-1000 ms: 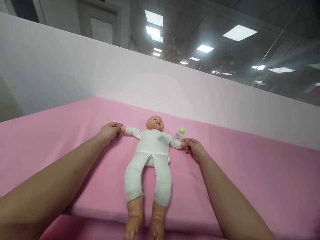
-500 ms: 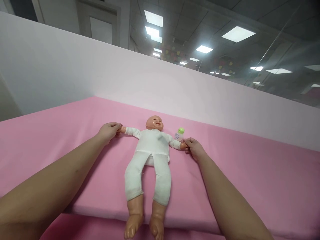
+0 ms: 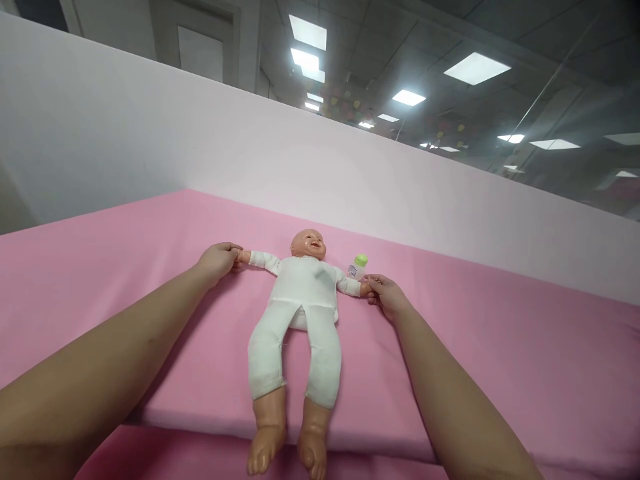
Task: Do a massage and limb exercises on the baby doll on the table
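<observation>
A baby doll [image 3: 304, 287] with a white cloth body lies on its back on the pink padded surface [image 3: 165, 320], both arms stretched out sideways. Its bare feet hang over the near edge. My left hand [image 3: 219, 262] is closed around the doll's hand on the left. On the other side, my right hand [image 3: 389, 295] pinches the doll's other hand between thumb and fingers. Just beyond that hand lies a small clear bottle [image 3: 357, 267] with a green cap and a printed label.
A white wall panel [image 3: 310, 173] borders the far side of the pink surface. Above it is a dark glass pane [image 3: 500, 113] showing ceiling lights. A lower pink surface [image 3: 175, 457] lies below the near edge.
Almost nothing differs. The view has shifted very slightly; both hands keep their hold on the doll's hands, and its arms remain spread.
</observation>
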The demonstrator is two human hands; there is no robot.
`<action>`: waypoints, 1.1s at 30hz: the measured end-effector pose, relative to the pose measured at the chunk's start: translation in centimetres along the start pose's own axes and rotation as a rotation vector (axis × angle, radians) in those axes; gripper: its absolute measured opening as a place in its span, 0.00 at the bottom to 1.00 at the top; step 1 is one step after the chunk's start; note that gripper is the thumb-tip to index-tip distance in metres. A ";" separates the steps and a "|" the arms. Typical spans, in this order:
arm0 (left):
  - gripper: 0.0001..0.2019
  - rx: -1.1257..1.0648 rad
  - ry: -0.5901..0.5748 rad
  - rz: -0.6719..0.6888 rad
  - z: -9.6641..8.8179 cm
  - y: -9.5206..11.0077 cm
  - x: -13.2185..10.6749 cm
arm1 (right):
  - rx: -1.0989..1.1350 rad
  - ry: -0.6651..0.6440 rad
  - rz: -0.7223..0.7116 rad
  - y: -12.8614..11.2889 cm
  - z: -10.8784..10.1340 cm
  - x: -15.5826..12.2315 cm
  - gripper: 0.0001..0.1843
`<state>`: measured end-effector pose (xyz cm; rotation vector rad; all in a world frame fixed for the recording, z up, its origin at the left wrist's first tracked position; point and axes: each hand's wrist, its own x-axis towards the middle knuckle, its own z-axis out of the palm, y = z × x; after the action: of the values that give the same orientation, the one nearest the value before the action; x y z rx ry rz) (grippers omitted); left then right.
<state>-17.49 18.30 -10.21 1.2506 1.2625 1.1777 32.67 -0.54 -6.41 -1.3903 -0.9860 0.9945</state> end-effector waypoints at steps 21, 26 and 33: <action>0.22 0.043 0.028 -0.008 0.4 0.8 -0.6 | 0.084 0.105 0.053 0.0 -0.8 0.5 0.18; 0.21 0.022 0.023 -0.016 0.4 0.9 -0.7 | 0.045 0.099 0.013 0.2 -0.7 0.6 0.19; 0.22 0.024 0.014 -0.011 0.3 0.5 -0.3 | -0.028 0.096 -0.022 0.9 -0.6 1.2 0.18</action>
<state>-17.15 18.02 -9.76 1.2527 1.2960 1.1686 33.63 0.36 -7.31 -1.4345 -0.9449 0.8927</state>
